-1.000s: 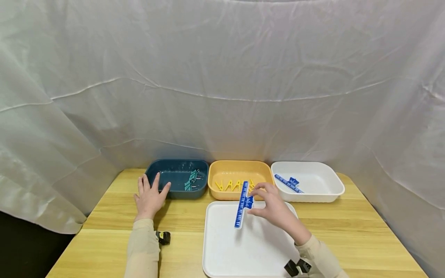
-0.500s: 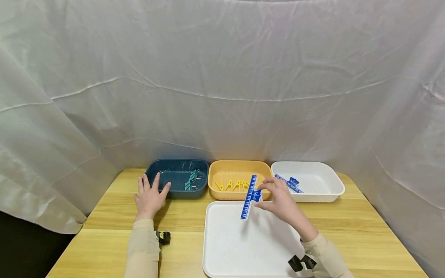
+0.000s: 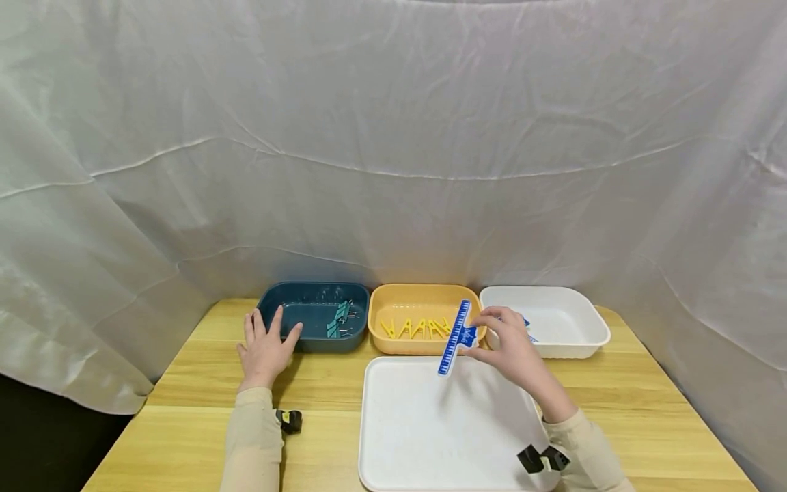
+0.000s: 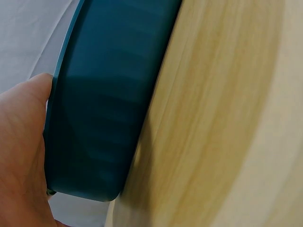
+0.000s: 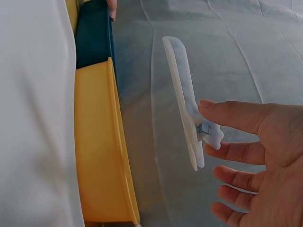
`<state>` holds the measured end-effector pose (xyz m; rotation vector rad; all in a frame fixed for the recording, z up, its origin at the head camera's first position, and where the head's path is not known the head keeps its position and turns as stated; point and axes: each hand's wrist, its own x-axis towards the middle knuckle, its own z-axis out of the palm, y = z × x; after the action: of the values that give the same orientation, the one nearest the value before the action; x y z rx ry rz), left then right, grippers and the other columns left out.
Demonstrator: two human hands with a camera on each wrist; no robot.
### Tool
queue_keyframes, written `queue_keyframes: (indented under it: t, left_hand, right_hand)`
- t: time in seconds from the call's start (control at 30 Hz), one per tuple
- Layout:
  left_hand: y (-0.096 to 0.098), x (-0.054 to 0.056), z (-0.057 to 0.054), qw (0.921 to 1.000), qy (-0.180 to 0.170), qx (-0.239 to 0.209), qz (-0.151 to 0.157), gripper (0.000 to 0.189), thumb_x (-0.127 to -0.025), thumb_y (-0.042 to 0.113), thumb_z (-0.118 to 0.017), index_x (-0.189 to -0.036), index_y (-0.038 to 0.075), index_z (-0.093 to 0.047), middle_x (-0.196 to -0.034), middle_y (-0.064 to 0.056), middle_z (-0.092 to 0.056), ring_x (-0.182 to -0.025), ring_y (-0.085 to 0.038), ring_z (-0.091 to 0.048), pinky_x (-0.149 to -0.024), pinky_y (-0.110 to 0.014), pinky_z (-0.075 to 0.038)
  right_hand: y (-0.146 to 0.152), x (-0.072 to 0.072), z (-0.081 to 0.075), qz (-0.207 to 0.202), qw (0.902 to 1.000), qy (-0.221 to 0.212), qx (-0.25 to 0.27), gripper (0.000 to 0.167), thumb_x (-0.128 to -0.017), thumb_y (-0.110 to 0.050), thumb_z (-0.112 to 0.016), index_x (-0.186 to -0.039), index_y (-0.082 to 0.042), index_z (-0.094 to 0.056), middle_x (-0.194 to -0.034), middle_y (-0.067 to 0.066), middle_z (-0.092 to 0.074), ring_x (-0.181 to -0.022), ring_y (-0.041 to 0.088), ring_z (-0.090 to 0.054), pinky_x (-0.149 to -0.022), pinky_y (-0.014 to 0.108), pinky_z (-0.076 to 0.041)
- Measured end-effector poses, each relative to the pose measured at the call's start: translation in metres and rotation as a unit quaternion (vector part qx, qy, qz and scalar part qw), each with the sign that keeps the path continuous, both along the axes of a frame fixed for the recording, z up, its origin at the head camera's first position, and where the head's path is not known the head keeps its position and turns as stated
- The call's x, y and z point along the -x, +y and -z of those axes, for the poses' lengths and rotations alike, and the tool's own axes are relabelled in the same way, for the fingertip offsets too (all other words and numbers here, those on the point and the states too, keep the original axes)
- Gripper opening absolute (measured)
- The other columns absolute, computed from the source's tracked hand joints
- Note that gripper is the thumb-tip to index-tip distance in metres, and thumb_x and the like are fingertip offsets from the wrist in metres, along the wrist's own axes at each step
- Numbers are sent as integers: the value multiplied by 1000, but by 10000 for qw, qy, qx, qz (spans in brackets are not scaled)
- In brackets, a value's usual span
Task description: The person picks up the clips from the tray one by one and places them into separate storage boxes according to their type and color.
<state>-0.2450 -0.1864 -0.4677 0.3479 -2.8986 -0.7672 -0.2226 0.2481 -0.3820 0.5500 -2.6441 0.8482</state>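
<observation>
My right hand [image 3: 513,348] pinches a long blue-and-white clip [image 3: 456,338] with a piano-key pattern by its handle, between thumb and fingertips. The clip hangs in the air over the far edge of the white tray [image 3: 399,437] and the front of the yellow bin. In the right wrist view, the clip's white back and its small metal spring [image 5: 203,128] show. My left hand [image 3: 266,352] rests with spread fingers on the near left rim of the dark teal bin [image 3: 313,344]; in the left wrist view the thumb touches the bin's rim.
Several teal clips with wire handles [image 3: 338,321] lie in the teal bin. Several yellow clothespins [image 3: 421,328] lie in the yellow bin [image 3: 424,294]. The white bin [image 3: 572,328] at right holds another blue clip [image 3: 525,321], partly hidden by my right hand. A pale curtain [image 3: 393,137] hangs behind.
My right hand has moved right and slightly away from me with the blue clip, toward the white bin. It now covers part of the clip in there. The left hand stays put.
</observation>
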Motion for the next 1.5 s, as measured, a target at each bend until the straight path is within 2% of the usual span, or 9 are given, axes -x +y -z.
queue_keyframes:
  t: [0.23, 0.5, 0.7, 1.2, 1.5]
  left_hand:
    - [0, 1, 0, 10000, 5, -18, 6, 77, -98, 59, -40, -159, 21, -11, -161, -23, 16, -148, -42, 20, -107, -80, -3]
    - [0, 1, 2, 10000, 79, -25, -8, 80, -96, 64, -39, -158, 20, -14, -162, -23, 13, -149, -43, 18, -107, -80, -4]
    - [0, 1, 2, 10000, 93, -15, -20, 83, -94, 70, -34, -158, 20, -14, -162, -23, 13, -149, -43, 17, -107, -80, -5]
    - [-1, 1, 4, 10000, 73, 29, -54, 80, -97, 64, -36, -158, 20, -12, -162, -23, 14, -149, -43, 19, -107, -79, -4]
    - [0, 2, 4, 9999, 115, -13, -59, 80, -97, 64, -37, -158, 20, -14, -162, -24, 13, -149, -43, 18, -107, -80, -5]
  right_hand:
    - [8, 2, -5, 117, 9996, -131, 209, 36, -73, -17, -85, -102, -3, -70, -122, 20, -54, -121, 41, -39, -101, 59, -34]
    - [21, 3, -8, 359, 9984, -399, 191, 43, -77, -23, -83, -111, -1, -69, -130, 21, -50, -126, 42, -36, -102, 61, -35]
    - [28, 2, -16, 582, 9965, -581, 119, 44, -80, -24, -80, -115, 0, -66, -135, 23, -46, -128, 43, -34, -105, 63, -32]
    - [50, 5, -27, 719, 9970, -207, 219, 45, -80, -26, -81, -112, 2, -66, -132, 24, -48, -125, 45, -35, -102, 61, -28]
    - [63, 6, -31, 1001, 9943, -271, 263, 49, -82, -26, -78, -118, 3, -62, -136, 26, -44, -126, 48, -33, -100, 66, -30]
